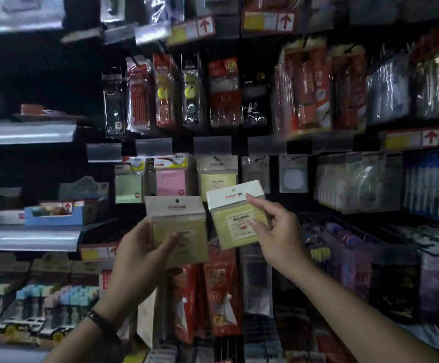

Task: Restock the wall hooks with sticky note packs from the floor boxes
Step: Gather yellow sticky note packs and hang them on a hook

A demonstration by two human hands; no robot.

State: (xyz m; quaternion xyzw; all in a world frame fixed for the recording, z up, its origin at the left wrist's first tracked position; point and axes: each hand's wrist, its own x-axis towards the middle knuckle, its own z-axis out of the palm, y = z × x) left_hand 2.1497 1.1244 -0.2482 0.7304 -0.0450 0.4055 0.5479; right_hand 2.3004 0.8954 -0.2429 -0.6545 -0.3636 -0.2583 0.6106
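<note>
Nearest, at the lower left, a wrist with a beaded bracelet [99, 320] leads up to the left hand [137, 254], whose fingers curl round the left side of a yellow sticky note pack [179, 231] with the thumb laid across its front. That pack stands upright, its white header and punched hole on top. On the wall above it hang a green pack [129, 183] and a pink pack [171, 179]. Just beside the first pack is a second yellow pack [235, 218], tilted; whether their edges touch is unclear. Both are held in the air before the wall display, below a hanging yellow pack [217, 176] of the same kind. The right hand [278, 231] pinches the tilted pack, forefinger on the white header and thumb on the front label. Farther right, a price tag with a red arrow [412, 138] sits on a rail, and blue packs [433, 184] hang at the far edge.
</note>
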